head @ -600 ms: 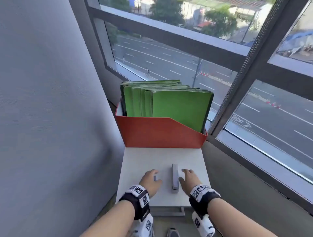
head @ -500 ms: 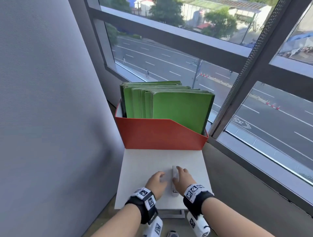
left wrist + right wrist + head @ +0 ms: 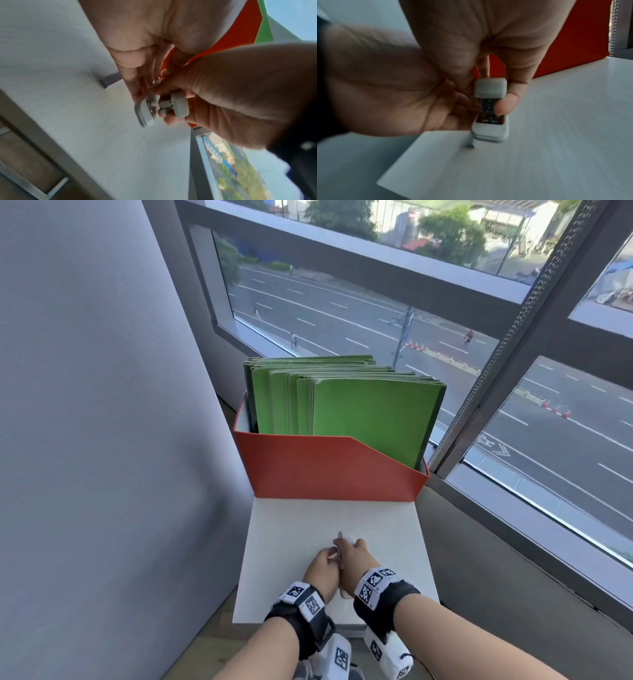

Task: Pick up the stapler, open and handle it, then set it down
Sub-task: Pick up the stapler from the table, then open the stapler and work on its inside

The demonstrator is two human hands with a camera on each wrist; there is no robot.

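The small grey stapler (image 3: 339, 542) is held between both hands just above the white table (image 3: 383, 529). Its top arm and base stand apart at the near end, showing the metal staple channel (image 3: 488, 106). My left hand (image 3: 323, 559) grips the base side, its fingers (image 3: 137, 86) lying along the base (image 3: 145, 113). My right hand (image 3: 352, 556) holds the top arm (image 3: 180, 106), with the thumb (image 3: 505, 104) pressed on the side of the stapler (image 3: 489, 108). In the head view the hands hide most of it.
An orange file box (image 3: 325, 470) full of green folders (image 3: 370, 416) stands at the table's far end. A grey wall (image 3: 102, 440) rises close on the left. Windows (image 3: 548, 440) and a dark sill run along the right. The table's near edge lies under my wrists.
The stapler lay flat on the table with a hand on each side. Both hands closed in, took hold of it and raised it slightly, and its arms have parted.
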